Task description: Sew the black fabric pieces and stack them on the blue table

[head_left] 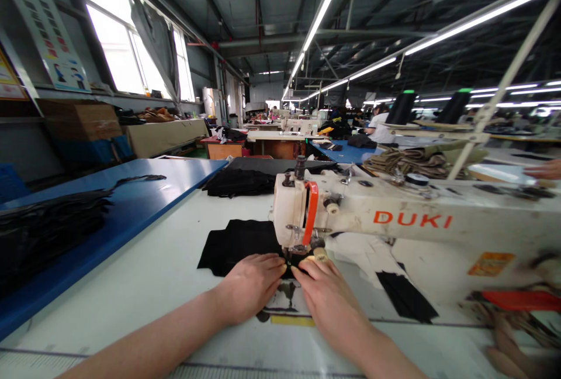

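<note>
A white DUKI sewing machine [412, 221] stands on a white table [144, 274]. Black fabric [239, 241] lies under its needle and spreads to the left. My left hand [249, 285] rests palm down on the fabric just left of the needle, fingers close together and pressing it flat. My right hand [326, 297] lies just right of the needle, fingertips pinching the fabric edge by the presser foot. The two hands nearly touch in front of the needle.
A blue table [144, 197] on the left carries stacks of dark fabric [44, 227]. A folded black pile [239, 183] lies behind the machine. A black cloth piece [405, 297] lies at the right. Thread cones [401, 109] stand beyond. Other workers sit at distant machines.
</note>
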Tool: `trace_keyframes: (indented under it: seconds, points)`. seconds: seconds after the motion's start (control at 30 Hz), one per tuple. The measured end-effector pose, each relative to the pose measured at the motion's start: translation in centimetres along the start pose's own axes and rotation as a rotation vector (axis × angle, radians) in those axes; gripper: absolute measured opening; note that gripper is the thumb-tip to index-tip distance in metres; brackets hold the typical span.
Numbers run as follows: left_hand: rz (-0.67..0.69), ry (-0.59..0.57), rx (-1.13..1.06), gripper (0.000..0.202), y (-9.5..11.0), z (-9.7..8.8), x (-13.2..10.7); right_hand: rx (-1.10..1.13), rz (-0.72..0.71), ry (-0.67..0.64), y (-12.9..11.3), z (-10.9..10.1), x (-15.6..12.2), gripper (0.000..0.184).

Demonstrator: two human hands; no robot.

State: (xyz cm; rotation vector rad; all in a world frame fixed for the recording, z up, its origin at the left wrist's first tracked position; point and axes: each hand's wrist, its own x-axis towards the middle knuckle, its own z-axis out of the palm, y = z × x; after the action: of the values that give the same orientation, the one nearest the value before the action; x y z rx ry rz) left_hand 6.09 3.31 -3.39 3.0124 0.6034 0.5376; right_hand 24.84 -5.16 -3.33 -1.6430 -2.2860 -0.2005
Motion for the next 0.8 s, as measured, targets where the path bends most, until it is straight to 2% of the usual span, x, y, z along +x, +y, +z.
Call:
trace_keyframes:
  seconds: [0.8]
  points:
    - [-0.029,0.013,-0.032,0.03,-0.08,0.02,0.12,-0.002,0.003,0.012,0.17,0.1,-0.05,0.035]
